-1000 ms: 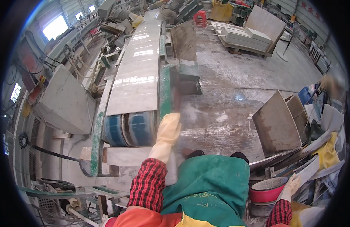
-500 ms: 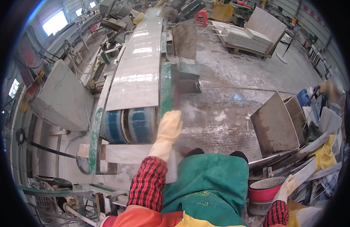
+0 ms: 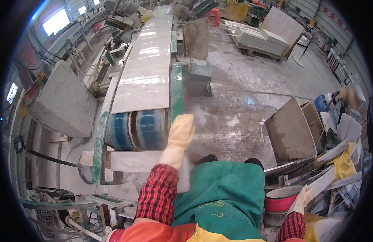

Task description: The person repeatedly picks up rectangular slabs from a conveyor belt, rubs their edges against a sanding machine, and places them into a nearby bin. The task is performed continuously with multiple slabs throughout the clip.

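L hand (image 3: pixel 181 128): gloved, fingers together, at near end of green rail (image 3: pixel 177 90); grip can't tell. R hand (image 3: pixel 303 197): beside red bucket (image 3: pixel 280 203), nr pale strip (image 3: pixel 324 180); grip unclear. Glossy slab (image 3: pixel 144 80) L of rail.

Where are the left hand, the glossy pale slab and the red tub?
Left hand (image 3: pixel 181 131): head view, back of the glove.
Glossy pale slab (image 3: pixel 145 74): head view, upper face.
Red tub (image 3: pixel 278 204): head view, outer wall.

The slab (image 3: pixel 144 80) lies on the conveyor (image 3: pixel 150 131) beyond the left hand (image 3: pixel 180 132), a tub (image 3: pixel 278 204) beside the right hand (image 3: pixel 303 197).
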`<state>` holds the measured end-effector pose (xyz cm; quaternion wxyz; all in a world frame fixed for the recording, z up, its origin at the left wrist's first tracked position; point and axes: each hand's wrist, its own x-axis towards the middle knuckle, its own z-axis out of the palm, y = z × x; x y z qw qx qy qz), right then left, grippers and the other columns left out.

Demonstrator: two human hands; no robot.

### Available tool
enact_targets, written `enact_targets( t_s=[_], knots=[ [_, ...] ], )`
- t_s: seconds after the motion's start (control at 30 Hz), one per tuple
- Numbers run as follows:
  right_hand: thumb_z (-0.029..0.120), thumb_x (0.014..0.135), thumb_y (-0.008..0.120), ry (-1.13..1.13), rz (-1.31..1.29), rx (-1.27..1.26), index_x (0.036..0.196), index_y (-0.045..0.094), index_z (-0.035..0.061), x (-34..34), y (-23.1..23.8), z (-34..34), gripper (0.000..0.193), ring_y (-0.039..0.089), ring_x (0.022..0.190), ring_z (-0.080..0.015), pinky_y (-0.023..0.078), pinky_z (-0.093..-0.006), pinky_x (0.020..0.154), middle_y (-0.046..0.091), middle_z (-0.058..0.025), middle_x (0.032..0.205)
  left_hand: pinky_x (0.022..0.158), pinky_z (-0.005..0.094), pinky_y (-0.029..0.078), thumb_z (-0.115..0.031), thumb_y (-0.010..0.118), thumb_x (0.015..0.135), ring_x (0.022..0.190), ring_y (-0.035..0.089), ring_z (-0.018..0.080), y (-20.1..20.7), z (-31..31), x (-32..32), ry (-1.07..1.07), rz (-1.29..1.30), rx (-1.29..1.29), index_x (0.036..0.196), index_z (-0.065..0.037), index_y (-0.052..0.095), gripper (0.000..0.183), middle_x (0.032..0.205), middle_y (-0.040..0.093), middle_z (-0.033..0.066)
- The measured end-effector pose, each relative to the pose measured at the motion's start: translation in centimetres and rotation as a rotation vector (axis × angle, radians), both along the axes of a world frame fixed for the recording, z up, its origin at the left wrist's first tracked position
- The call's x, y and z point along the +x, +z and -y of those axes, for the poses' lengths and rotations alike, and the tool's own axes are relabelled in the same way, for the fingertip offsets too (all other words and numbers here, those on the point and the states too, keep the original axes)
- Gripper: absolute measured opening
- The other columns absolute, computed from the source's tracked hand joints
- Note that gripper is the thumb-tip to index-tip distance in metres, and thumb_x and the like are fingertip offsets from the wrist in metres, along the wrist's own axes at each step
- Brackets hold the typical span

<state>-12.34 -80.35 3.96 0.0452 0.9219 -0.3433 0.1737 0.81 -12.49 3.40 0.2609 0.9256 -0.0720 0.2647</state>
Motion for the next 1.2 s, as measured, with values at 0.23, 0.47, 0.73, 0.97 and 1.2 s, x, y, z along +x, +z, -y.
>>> enact_targets(
  t_s=[0.23,0.47,0.73,0.97,1.2],
  knots=[
    [0.04,0.084,0.069,-0.068,-0.021,0.126,0.134,0.052,0.0,-1.9,-1.5,2.9,0.066,0.049,0.126,-0.0388,0.038,-0.0427,0.108,0.053,-0.0244,0.134,0.087,0.0438,0.044,-0.004,0.064,0.079,0.095,0.055,0.0384,0.2,0.0,0.1,-0.022,-0.023,0.001,0.102,-0.001,0.054,0.026,0.098,0.059,0.0188],
    [0.029,0.058,0.085,-0.483,-0.159,0.314,0.141,0.047,0.0019,1.1,-0.3,5.1,0.095,0.051,0.126,-0.0367,0.041,-0.0429,0.106,0.055,-0.0248,0.133,0.088,0.0428,0.045,-0.004,0.064,0.08,0.097,0.056,0.0378,-0.3,-0.1,0.2,-0.049,-0.016,-0.045,0.108,0.001,0.056,0.029,0.101,0.061,0.0197],
    [0.018,0.071,0.069,-0.286,0.67,1.194,0.112,0.062,0.0114,4.8,10.0,-5.9,0.042,0.057,0.101,-0.0231,0.045,-0.0392,0.08,0.06,-0.0043,0.114,0.102,0.0318,0.043,-0.014,0.059,0.096,0.116,0.06,0.0235,-1.9,-2.0,1.3,0.034,-0.076,-0.933,0.123,0.003,0.061,0.032,0.122,0.065,0.0156],
    [0.003,0.071,0.069,0.379,0.466,1.283,0.131,0.06,0.0121,12.7,11.6,-15.1,0.061,0.059,0.07,-0.0114,0.04,-0.0218,0.05,0.066,-0.0011,0.101,0.089,0.0347,0.057,-0.03,0.059,0.098,0.103,0.068,0.0263,3.3,6.0,1.7,-0.292,-0.526,-1.631,0.136,-0.005,0.049,0.047,0.122,0.065,0.0184],
    [0.004,0.056,0.082,1.052,-0.236,1.387,0.132,0.056,0.0058,17.4,15.0,-37.4,0.081,0.062,0.092,-0.0175,0.052,-0.0289,0.074,0.063,-0.0081,0.117,0.104,0.0449,0.047,-0.036,0.055,0.099,0.132,0.046,0.0337,8.1,6.8,-1.4,-0.331,-0.626,-1.875,0.146,-0.001,0.033,0.062,0.147,0.041,0.0188]
  ],
)
